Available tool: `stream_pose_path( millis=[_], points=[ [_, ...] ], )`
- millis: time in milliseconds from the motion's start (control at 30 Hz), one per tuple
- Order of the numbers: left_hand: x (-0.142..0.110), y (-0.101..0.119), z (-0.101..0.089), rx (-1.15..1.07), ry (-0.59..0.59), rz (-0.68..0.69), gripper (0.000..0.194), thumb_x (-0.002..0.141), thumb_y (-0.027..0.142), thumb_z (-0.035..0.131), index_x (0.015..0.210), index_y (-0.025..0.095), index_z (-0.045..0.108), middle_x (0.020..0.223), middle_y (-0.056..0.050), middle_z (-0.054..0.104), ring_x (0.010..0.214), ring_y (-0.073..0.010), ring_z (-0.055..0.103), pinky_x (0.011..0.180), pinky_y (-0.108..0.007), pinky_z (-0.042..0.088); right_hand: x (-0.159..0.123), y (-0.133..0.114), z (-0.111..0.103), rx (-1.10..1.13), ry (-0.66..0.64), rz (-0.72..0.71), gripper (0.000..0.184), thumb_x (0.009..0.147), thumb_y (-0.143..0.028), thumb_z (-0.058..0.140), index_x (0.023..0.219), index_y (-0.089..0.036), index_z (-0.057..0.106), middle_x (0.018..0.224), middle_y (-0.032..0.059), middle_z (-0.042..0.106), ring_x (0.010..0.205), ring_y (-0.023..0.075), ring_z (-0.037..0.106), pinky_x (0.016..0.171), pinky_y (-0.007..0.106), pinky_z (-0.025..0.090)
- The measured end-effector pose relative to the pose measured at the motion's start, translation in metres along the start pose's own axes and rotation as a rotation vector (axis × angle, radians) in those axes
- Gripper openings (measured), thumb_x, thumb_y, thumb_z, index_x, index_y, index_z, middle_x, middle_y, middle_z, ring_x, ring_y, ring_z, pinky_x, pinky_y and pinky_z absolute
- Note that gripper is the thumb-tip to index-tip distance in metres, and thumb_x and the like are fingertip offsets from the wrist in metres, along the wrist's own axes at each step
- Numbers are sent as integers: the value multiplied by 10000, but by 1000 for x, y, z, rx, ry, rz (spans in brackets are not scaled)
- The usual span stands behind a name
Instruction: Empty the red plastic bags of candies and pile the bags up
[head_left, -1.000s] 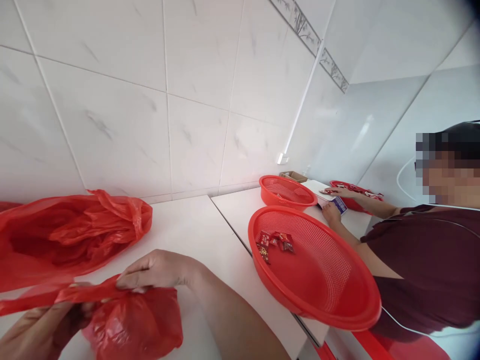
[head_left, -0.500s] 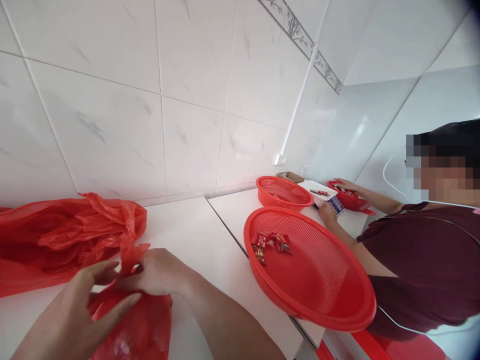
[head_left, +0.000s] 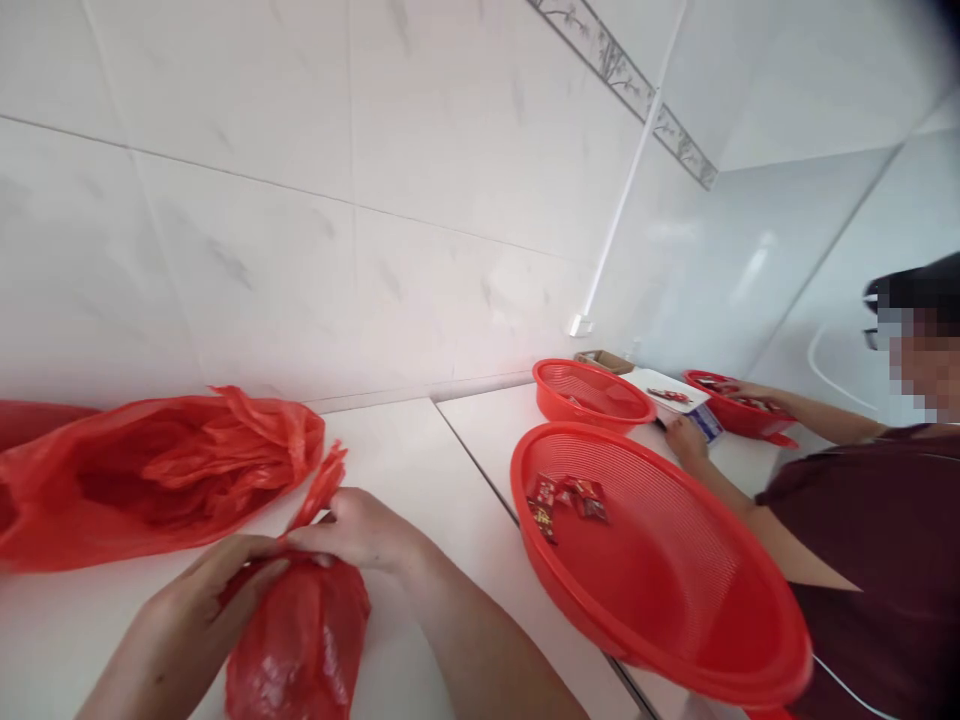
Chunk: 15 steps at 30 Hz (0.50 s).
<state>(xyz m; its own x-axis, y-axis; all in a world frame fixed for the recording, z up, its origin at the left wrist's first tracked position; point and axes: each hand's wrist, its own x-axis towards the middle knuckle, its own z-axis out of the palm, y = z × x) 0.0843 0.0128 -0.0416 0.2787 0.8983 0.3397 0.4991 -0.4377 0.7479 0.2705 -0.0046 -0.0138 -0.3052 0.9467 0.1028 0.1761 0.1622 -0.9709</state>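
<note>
A filled red plastic bag (head_left: 304, 640) sits on the white table, its neck gathered and its top sticking up as a twisted tuft. My right hand (head_left: 360, 530) is closed on the neck, the thumb and fingers pinching the plastic. From the other side, my left hand (head_left: 202, 600) grips the same neck, fingertips almost meeting those of the right. What fills the bag cannot be made out through the plastic. Just behind my hands lies a larger open red plastic bag (head_left: 67, 500) with crumpled red plastic inside.
To the right stands a big red basket (head_left: 660, 590) holding several small wrapped snack packets (head_left: 574, 495). Behind it are another red basket (head_left: 592, 410) and a white scale (head_left: 660, 385). A co-worker in a maroon top (head_left: 847, 490) reaches into a further red basket (head_left: 750, 415).
My left hand has closed from spread fingers onto the bag's neck. The neck looks more tightly gathered. The whole view has shifted slightly, so things appear farther right.
</note>
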Motion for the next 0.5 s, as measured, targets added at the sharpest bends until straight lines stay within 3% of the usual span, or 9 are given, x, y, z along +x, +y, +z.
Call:
stream_pose_path(
  millis=[167, 300, 500],
  points=[
    [-8, 19, -2, -68, -20, -99, 226, 749, 438, 563, 840, 237, 615, 797, 15, 689, 758, -204, 634, 697, -260, 489, 3, 5, -1, 125, -57, -5, 64, 764, -211, 598, 798, -157, 605, 574, -51, 507, 501, 63, 435, 488, 187, 313],
    [-9, 17, 0, -224, 1, -185, 377, 754, 426, 586, 1053, 196, 572, 819, -17, 675, 796, -219, 648, 722, -304, 503, 1, 5, -3, 151, -96, 41, 106, 776, -240, 575, 799, -148, 623, 593, -51, 498, 469, 42, 369, 466, 191, 259],
    [-8, 23, -1, -486, -153, -237, 318, 791, 401, 573, 1011, 189, 661, 949, -42, 720, 888, -226, 667, 786, -307, 521, 0, 5, -3, 207, -108, 48, 149, 760, -223, 572, 868, -160, 654, 586, -55, 487, 468, 44, 355, 460, 196, 237]
  ],
)
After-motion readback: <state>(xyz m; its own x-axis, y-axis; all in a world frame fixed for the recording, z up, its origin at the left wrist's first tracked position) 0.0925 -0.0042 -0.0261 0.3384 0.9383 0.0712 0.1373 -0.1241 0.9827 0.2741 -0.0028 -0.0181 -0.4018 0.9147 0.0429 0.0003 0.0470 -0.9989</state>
